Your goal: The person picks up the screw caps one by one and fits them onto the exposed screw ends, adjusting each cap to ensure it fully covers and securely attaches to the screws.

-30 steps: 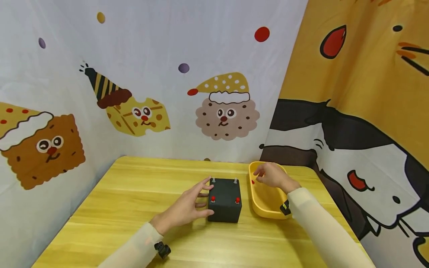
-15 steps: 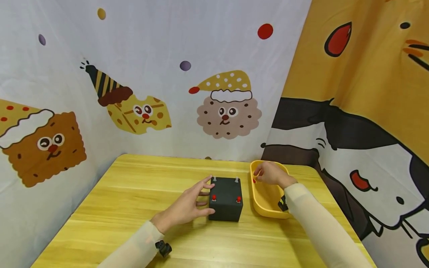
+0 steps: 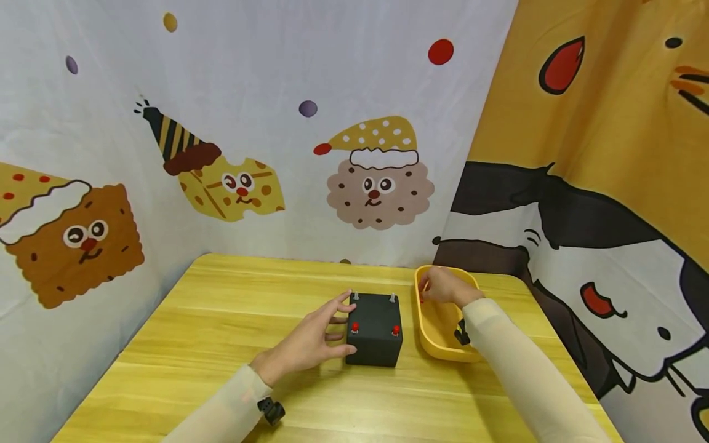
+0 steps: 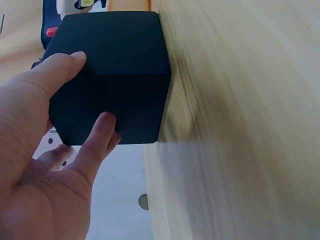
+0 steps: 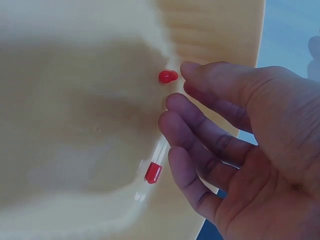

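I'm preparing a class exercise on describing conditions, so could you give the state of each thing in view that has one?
Black box: resting on the table, posts upward
Front red caps: both seated on posts
Rear posts: both bare, no red caps
Yellow tray: upright, open-topped
Loose red caps: two inside the tray, unheld
Left grip: fingers spread against the box
Right grip: reaching into the tray, holding nothing

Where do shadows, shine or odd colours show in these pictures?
Head view: a pale sheen on the near part of the wooden table; left wrist view: the black box so dark it looks nearly featureless, a soft shadow beside it; right wrist view: a broad shadow across the tray, which looks paler than in the head view.
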Demonstrator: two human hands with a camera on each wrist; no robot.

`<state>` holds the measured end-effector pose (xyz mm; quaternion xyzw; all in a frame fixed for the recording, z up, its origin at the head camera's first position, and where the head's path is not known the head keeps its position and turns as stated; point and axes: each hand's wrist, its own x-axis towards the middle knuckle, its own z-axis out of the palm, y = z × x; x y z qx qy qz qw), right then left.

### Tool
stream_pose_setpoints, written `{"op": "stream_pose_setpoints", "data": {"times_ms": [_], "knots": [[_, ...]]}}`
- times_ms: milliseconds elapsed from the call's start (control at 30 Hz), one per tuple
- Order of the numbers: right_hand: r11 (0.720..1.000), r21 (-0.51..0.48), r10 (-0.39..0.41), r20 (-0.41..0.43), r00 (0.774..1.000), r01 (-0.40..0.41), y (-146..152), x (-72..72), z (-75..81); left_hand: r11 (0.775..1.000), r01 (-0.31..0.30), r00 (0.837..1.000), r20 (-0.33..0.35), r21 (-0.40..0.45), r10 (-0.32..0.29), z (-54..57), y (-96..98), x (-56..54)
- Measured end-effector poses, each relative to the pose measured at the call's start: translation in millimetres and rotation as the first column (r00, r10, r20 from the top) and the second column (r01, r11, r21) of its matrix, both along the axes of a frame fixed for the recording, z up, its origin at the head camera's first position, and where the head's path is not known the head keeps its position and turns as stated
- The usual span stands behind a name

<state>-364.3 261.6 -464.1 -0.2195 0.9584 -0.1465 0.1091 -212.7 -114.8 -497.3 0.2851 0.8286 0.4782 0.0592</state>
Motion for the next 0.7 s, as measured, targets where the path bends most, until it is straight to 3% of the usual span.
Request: {"op": "stream_pose_setpoints", "data": {"times_ms": [167, 300, 533, 700], "knots": [[0.999, 0.04, 0.025, -0.009, 1.0, -0.024, -1.3, -2.1, 0.4, 1.0, 0.001, 1.0, -0.002, -0.002, -0.001, -1.3, -0.7, 0.6], [0.999, 0.028, 0.037, 0.01, 0.999, -0.037, 2.7, -11.0, -7.9, 1.0, 0.004, 1.0, -0.005, -0.001, -0.004, -1.0, -1.0, 0.7], [0.998, 0.002, 0.068, -0.009, 0.998, -0.068, 20.0, -44.2, -50.4, 1.0, 0.007, 1.0, -0.005, 0.001, -0.007, -1.8, -1.3, 1.8], [0.998, 0.029, 0.057, 0.008, 0.998, -0.057, 8.1, -28.1, -27.7, 1.0, 0.0, 1.0, -0.014, -0.003, 0.0, -2.0, -1.2, 1.3]]}}
